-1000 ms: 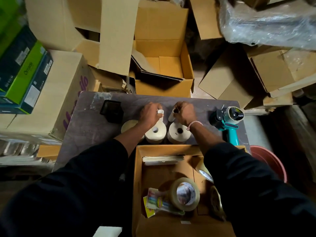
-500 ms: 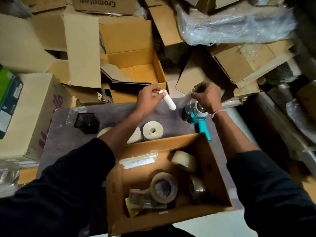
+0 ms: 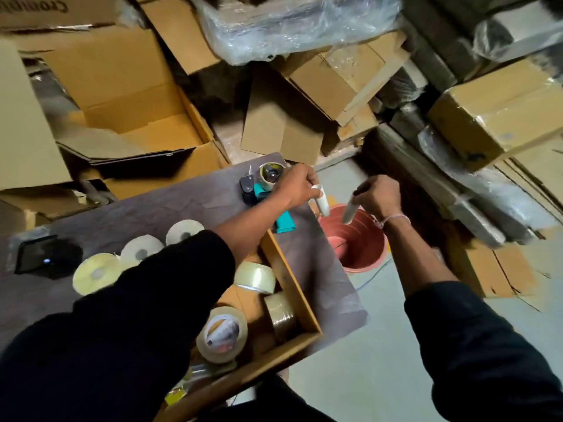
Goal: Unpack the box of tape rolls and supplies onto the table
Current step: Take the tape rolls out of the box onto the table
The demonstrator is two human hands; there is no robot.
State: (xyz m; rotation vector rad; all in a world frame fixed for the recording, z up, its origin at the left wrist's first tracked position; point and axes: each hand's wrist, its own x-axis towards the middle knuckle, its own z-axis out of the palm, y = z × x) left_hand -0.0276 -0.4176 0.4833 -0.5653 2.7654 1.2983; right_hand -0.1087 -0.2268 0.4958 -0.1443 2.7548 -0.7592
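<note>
Gripping white tubes, the left hand [image 3: 297, 187] and right hand [image 3: 380, 196] hover beyond the box [image 3: 292, 287], its contents half hidden under the left sleeve [image 3: 146, 315].

The left hand [image 3: 297, 185] holds a small white tube [image 3: 322, 201], and the right hand [image 3: 380, 194] holds another white tube [image 3: 349, 210], both over a red bucket [image 3: 362, 242] on the floor just beside the table [image 3: 152, 214]. On the table sit three white rolls [image 3: 143, 251], a teal tape gun [image 3: 268, 190] and a black thing [image 3: 45, 257]. The open box [image 3: 292, 287] has tape rolls [image 3: 255, 277] inside, and many brown boxes [image 3: 122, 86] are piled behind.
</note>
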